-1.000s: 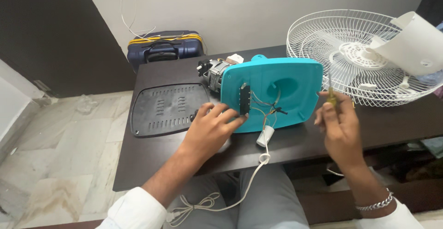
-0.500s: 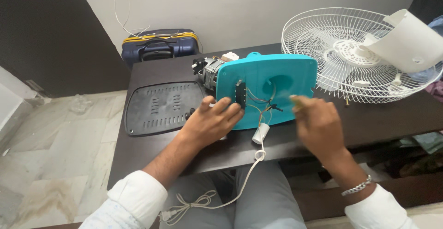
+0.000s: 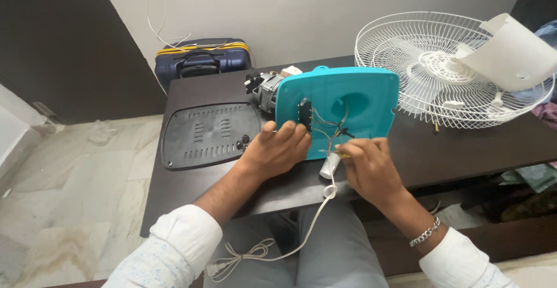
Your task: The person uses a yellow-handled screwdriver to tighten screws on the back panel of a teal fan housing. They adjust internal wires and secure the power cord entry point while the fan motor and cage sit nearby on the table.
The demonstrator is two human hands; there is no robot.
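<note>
The person is working on the back of a teal fan housing (image 3: 339, 105) that lies on the dark worktop (image 3: 191, 189). This looks like the wiring step: thin wires (image 3: 331, 122) hang loose from the housing, next to a small black switch block (image 3: 305, 115).

The left hand (image 3: 275, 151) rests on the near left edge of the housing. Its fingers (image 3: 290, 134) are curled and pressed down on the teal plastic, just below the black block, to keep it from sliding.

The right hand (image 3: 371, 166) is just right of the left one, at the near edge of the housing. Its fingers (image 3: 362, 147) are pinched together on a thin yellow tool (image 3: 333, 153), maybe a small screwdriver. The tip points left, toward the loose wires, and looks very close to them.

A white cord (image 3: 316, 218) runs from the housing down over the near edge of the worktop to the lap.

The next move seems to need a steady hold and a careful, small push of the tip at the right wire or screw.

A grey motor (image 3: 267, 87) sticks out on the far left of the housing. A black grille plate (image 3: 206, 134) lies to the left, and a white fan guard (image 3: 429, 70) to the right.
</note>
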